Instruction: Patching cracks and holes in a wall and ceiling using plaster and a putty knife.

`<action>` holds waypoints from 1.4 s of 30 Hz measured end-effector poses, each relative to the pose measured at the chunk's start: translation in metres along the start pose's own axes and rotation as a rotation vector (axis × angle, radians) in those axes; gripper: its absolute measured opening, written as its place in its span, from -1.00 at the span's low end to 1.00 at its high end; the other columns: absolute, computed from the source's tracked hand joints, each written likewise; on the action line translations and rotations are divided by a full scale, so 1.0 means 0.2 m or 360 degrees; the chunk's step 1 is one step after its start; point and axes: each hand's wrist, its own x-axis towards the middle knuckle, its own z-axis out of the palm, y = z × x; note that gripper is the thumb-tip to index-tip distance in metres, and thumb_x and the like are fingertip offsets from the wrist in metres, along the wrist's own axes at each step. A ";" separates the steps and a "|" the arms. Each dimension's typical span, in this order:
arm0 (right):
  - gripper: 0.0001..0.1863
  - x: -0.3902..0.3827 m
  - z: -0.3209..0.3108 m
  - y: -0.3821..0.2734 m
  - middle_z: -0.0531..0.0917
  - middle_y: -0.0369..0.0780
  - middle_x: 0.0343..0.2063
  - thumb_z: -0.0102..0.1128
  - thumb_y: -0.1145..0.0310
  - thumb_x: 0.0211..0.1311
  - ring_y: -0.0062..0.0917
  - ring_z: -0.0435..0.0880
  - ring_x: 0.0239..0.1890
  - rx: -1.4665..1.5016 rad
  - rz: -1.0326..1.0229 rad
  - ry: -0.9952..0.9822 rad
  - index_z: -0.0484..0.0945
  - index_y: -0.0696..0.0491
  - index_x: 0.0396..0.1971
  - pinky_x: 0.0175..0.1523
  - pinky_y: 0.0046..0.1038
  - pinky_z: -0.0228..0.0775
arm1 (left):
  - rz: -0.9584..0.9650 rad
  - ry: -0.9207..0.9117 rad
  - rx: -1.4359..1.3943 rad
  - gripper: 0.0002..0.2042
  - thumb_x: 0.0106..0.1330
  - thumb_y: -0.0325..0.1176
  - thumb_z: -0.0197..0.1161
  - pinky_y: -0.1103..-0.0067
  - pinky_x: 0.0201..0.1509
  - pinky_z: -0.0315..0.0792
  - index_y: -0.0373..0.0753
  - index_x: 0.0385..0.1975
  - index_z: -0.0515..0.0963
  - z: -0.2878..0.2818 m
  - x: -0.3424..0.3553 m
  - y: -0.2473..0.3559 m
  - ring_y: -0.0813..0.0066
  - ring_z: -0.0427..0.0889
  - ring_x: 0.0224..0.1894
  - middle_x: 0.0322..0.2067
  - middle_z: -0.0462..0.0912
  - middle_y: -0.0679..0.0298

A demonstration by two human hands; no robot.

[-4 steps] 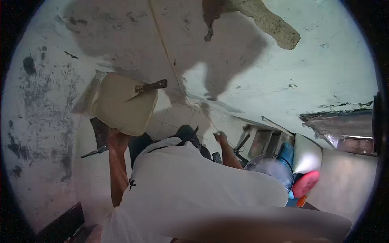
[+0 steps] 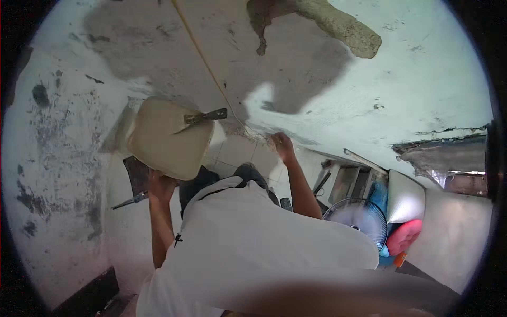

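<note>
My left hand (image 2: 161,182) grips a beige, rounded-corner board (image 2: 169,140) from its near edge, at the left. A putty knife (image 2: 208,114) with a dark handle lies across the top of that board, its handle sticking out past the right edge. My right hand (image 2: 283,147) is raised near the foot of the wall with its fingers curled in. A thin yellowish cord (image 2: 206,61) runs down the wall and meets those fingers, which appear closed on it; the exact grip is too small to see.
Ahead, the wall (image 2: 327,90) bears a large damp grey patch and a rough strip of mortar (image 2: 343,26). At the right are a fan (image 2: 359,222), a pale sack (image 2: 405,198) and a red round item (image 2: 405,236). Floor tiles (image 2: 237,150) show between my arms.
My right hand has risen toward the wall, and the cord's upper part has shifted left. The board and putty knife sit slightly farther right in view, still in my left hand.
</note>
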 end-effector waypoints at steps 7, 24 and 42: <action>-0.54 -0.08 -0.12 -1.02 0.61 -0.18 -0.24 0.17 0.07 0.30 -0.44 0.63 -0.29 0.0458 -0.0339 -0.0533 0.42 0.15 -0.05 -0.20 -0.40 0.46 | -0.0123 -0.0272 -0.0159 -0.27 0.08 -0.44 0.29 0.13 0.20 0.39 -0.21 0.30 0.12 0.17 0.04 -0.03 0.10 0.35 0.23 0.19 0.30 0.09; -0.69 0.01 0.11 -1.44 0.60 -0.10 -0.36 0.23 0.30 0.19 -0.23 0.63 -0.33 -0.1461 -0.1304 -0.0223 0.55 0.10 -0.09 -0.23 -0.28 0.49 | 0.0078 -0.0224 0.0391 -0.11 -0.01 -0.40 0.25 0.19 0.06 0.53 -0.17 0.38 -0.07 0.18 0.28 0.05 0.12 0.40 0.19 0.20 0.23 0.04; -0.65 -0.17 -0.09 -1.32 0.60 -0.06 -0.23 0.18 0.32 0.23 -0.21 0.63 -0.21 -0.1353 -0.1386 -0.0512 0.50 0.07 0.00 -0.12 -0.23 0.49 | 0.0183 0.0114 -0.0353 -0.12 0.02 -0.49 0.13 0.18 0.16 0.46 -0.21 0.40 -0.19 0.39 -0.13 -0.30 0.05 0.39 0.18 0.23 0.15 -0.03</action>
